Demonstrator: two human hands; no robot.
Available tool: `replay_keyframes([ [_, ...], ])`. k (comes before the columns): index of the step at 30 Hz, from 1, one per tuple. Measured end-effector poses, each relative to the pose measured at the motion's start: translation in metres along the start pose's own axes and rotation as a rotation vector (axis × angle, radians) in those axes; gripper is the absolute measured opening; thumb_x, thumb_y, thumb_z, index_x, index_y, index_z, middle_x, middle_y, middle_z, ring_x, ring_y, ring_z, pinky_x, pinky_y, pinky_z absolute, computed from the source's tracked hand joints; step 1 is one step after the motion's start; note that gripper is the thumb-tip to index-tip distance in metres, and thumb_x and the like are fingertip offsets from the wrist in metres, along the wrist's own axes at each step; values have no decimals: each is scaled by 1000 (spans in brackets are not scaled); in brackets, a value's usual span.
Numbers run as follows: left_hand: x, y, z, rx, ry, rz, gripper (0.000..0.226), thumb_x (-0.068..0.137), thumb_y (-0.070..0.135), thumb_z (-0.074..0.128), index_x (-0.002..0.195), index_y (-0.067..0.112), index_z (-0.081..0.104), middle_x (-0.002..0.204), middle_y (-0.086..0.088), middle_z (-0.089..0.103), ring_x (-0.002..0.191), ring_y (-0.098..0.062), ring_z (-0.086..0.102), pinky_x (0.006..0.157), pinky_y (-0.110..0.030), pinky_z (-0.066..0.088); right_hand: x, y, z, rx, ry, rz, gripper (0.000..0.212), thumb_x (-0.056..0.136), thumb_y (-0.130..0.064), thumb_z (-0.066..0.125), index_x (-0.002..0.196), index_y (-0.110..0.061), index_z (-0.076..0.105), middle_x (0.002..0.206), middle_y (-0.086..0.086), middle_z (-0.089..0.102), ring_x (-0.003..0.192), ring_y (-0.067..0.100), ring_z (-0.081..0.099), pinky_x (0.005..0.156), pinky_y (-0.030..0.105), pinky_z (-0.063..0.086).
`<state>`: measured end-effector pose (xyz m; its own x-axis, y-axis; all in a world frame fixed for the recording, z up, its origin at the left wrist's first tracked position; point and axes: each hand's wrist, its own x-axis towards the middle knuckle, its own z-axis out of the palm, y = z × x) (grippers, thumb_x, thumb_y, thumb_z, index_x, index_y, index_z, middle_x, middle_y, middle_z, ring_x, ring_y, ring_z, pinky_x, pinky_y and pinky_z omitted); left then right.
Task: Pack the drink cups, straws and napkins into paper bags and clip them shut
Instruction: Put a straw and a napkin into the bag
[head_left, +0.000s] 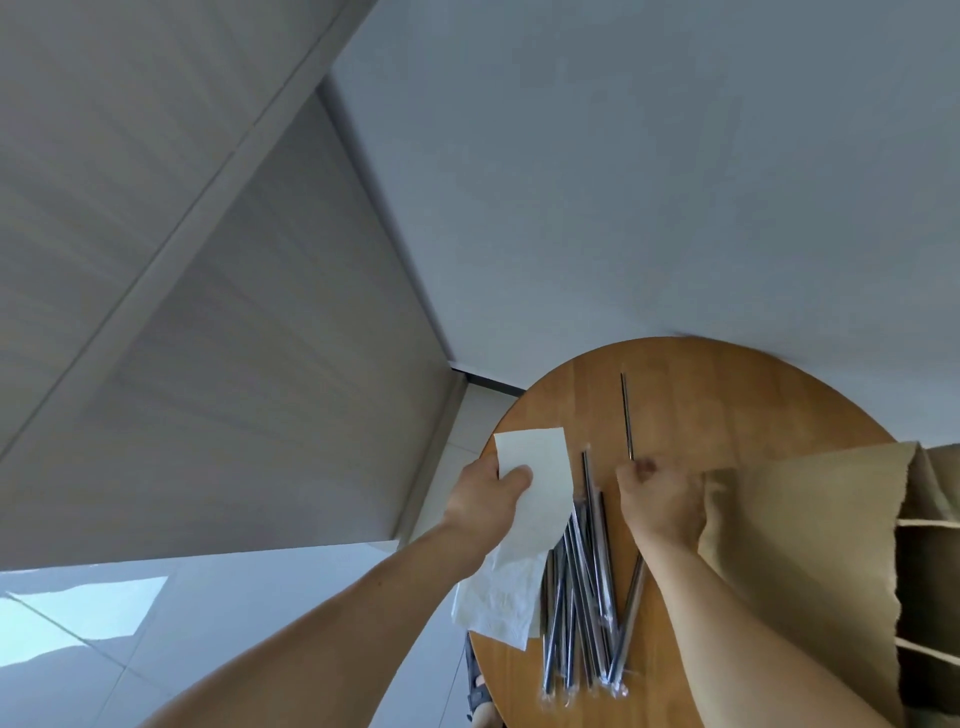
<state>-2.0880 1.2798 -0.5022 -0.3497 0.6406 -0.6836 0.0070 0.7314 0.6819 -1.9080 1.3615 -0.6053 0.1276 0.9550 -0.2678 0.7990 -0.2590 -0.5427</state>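
Head | left hand (488, 501) pinches napkin (540, 467) | right hand (660, 499) grips straw (627, 415) over table (727, 395)

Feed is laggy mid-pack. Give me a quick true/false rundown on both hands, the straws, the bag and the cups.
1. The left hand pinches a napkin. True.
2. The right hand holds nothing. False: it grips a single straw, whose end sticks out past the fist, away from the person.
3. The pile of straws sits inside the paper bag. False: it lies on the table, outside the bag.
4. The table is round and wooden. True.
5. A drink cup stands on the table. False: no cup is in view.
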Motion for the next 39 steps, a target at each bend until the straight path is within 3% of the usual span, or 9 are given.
replay_keyframes([
  [4, -9, 18, 0, -38, 19, 53, 25, 97, 23, 51, 119, 24, 62, 109, 1, 70, 101, -21, 66, 92, -44, 55, -16, -13, -23, 194, 106, -157, 5, 87, -34, 59, 88, -30, 63, 84, -18, 51, 92, 16, 50, 74, 32, 43],
  [10, -39, 65, -2, -93, 42, 189, 19, 97, 16, 47, 105, 19, 64, 103, -2, 70, 94, -21, 66, 84, -38, 54, -64, -50, -66, 434, -94, -221, 19, 79, -56, 59, 78, -37, 64, 63, -14, 66, 54, 6, 62, 52, 31, 53],
  [14, -64, 94, -3, -132, -1, 221, 15, 91, 13, 50, 87, 4, 62, 78, -5, 60, 73, -21, 54, 68, -32, 43, -92, -68, -100, 422, -171, -302, 17, 77, -56, 59, 83, -42, 65, 68, -14, 67, 59, 6, 63, 57, 31, 55],
  [17, -84, 109, -2, -164, -60, 270, 10, 91, 17, 62, 84, 15, 69, 75, 3, 71, 71, -17, 66, 63, -29, 52, -103, -81, -129, 424, -138, -331, 8, 80, -47, 63, 77, -40, 65, 71, -19, 66, 63, 2, 62, 58, 21, 49],
  [20, -102, 124, 0, -179, -101, 333, 5, 89, 20, 69, 92, 20, 73, 86, 2, 76, 81, -20, 73, 71, -34, 60, -110, -90, -158, 408, -133, -367, 12, 86, -33, 69, 78, -40, 64, 74, -23, 66, 69, -1, 62, 63, 15, 44],
  [23, -118, 147, 3, -193, -137, 381, 9, 92, 19, 65, 96, 23, 72, 92, 0, 77, 88, -22, 73, 83, -45, 59, -114, -96, -193, 409, -104, -374, 9, 86, -39, 71, 91, -40, 64, 85, -19, 68, 83, -3, 62, 73, 15, 47],
  [26, -136, 172, 8, -202, -207, 416, 11, 94, 20, 62, 102, 23, 70, 101, -3, 75, 93, -25, 72, 86, -48, 58, -105, -98, -236, 557, -1, -340, 38, 80, -38, 77, 114, -31, 61, 107, -18, 65, 99, -2, 61, 83, 17, 50],
  [31, -169, 209, 28, -106, -402, 490, 17, 95, 20, 60, 109, 16, 69, 98, -4, 76, 90, -24, 73, 77, -41, 60, -94, -98, -302, 712, -286, -326, 26, 80, -31, 80, 104, -31, 68, 100, -11, 74, 93, 8, 71, 77, 27, 58],
  [39, -203, 233, 73, -30, -485, 535, 16, 98, 18, 57, 107, 13, 70, 102, -7, 75, 93, -26, 72, 82, -40, 59, -92, -77, -345, 663, -231, -340, 11, 83, -29, 79, 91, -24, 74, 89, -7, 76, 81, 12, 73, 66, 27, 56],
])
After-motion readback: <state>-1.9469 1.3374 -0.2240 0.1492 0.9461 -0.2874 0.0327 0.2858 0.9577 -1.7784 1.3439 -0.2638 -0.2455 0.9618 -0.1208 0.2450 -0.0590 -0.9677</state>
